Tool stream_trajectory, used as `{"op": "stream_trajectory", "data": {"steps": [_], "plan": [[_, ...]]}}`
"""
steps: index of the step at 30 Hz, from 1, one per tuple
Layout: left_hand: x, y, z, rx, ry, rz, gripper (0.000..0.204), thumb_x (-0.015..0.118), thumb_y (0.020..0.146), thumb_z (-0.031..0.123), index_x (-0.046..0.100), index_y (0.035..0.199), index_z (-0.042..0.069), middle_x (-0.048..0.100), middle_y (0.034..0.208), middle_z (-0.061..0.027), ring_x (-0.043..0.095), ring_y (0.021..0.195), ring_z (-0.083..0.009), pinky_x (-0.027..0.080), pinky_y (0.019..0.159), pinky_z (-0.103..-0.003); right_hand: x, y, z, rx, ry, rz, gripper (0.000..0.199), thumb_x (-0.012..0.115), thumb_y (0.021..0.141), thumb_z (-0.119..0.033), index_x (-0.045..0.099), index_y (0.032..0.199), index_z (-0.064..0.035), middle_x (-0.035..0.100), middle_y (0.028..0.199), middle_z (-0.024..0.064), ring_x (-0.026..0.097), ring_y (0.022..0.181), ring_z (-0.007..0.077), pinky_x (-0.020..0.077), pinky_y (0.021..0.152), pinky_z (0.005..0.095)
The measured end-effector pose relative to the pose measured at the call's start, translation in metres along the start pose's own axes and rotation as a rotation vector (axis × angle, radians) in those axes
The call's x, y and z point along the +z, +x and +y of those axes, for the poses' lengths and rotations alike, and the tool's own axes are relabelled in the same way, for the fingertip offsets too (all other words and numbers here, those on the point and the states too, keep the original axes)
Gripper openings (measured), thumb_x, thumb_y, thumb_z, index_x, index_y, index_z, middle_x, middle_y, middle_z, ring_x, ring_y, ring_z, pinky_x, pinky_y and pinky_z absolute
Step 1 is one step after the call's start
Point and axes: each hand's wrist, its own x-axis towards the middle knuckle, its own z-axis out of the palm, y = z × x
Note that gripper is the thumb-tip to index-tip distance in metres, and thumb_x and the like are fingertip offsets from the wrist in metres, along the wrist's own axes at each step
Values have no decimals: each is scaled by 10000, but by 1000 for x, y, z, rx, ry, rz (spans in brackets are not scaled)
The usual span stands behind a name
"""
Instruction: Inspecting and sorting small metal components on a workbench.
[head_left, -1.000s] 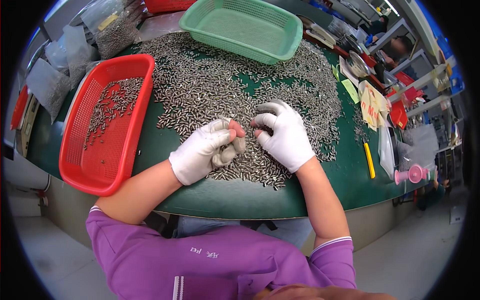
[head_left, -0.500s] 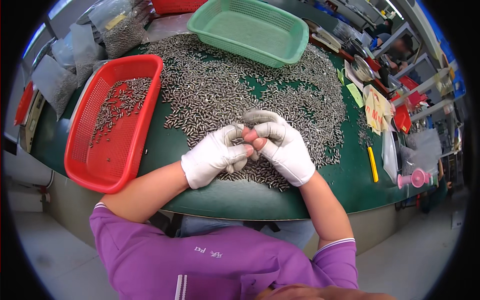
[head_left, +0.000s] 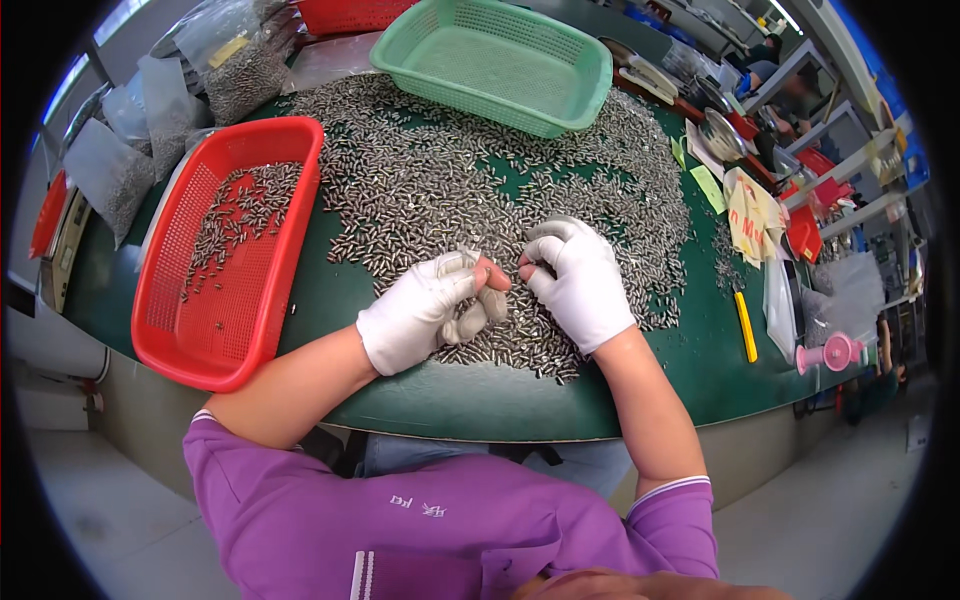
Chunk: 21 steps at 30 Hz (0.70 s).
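Both my hands wear white gloves with bare fingertips and hover over a wide spread of small silvery metal pins (head_left: 430, 190). My left hand (head_left: 425, 305) is closed, its fingers curled inward and thumb and forefinger near each other. What it holds, if anything, is hidden by the fingers. A short gap to the right, my right hand (head_left: 580, 285) has its thumb and fingertips pinched together just above the pins. Anything in that pinch is too small to make out.
A red perforated basket (head_left: 290, 240) with some pins stands at the left; a green basket (head_left: 585, 95) sits at the back. Bags of pins (head_left: 110, 175) lie far left. On the right are a yellow-handled knife (head_left: 746, 325), papers (head_left: 755, 220) and a small pink fan (head_left: 838, 352).
My hands, which were touching fingertip to fingertip, have come apart. The right hand has shifted slightly right, the left slightly left and down.
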Motion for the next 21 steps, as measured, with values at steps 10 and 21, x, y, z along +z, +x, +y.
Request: {"op": "stream_trajectory", "data": {"steps": [10,21], "plan": [[-3,0,-3,22,17,-31,258,588,922,280,550,1090,88,589,866,-23,414,584,-36,312,517,-169,-11,3,-22,-221,382,227,203,767,654,-155,631,790,-90,628,889,81,601,901,300,491,755,393],[0,-2,0,-56,57,-23,240,590,924,306,563,1038,97,587,853,-17,412,571,-36,311,501,-166,-16,11,-23,-433,369,165,235,721,679,-220,643,866,-99,631,913,85,609,856,312,504,713,404]]}}
